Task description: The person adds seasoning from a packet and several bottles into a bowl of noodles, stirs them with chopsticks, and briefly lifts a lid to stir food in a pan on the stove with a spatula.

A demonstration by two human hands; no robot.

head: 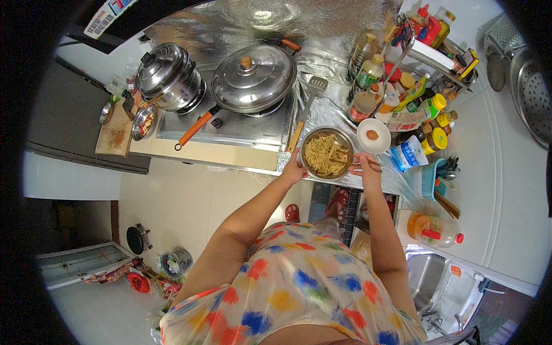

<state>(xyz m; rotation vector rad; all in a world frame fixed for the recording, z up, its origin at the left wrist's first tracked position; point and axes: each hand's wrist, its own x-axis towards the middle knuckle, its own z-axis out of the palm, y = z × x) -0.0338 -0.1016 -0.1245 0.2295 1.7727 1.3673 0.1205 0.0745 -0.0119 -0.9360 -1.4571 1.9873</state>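
Observation:
A steel bowl (pixel 307 137) of noodles (pixel 324 156) stands at the front edge of the foil-covered counter. My left hand (pixel 296 169) grips the bowl's left rim. In my right hand (pixel 365 167) is a pair of wooden chopsticks (pixel 350 160), their tips in the noodles. Just right of the bowl, a white bowl (pixel 363 144) holds a brown egg (pixel 372 135). A slotted steel spatula (pixel 307 110) with a wooden handle lies behind and left of the noodle bowl.
A lidded wok (pixel 254 82) and a lidded steel pot (pixel 166 79) sit on the gas stove (pixel 254 128). Sauce bottles (pixel 364 101), a salt bag (pixel 409 154) and a blue utensil basket (pixel 428 181) stand at the right. A cutting board (pixel 114 133) lies far left, the sink (pixel 424 276) lower right.

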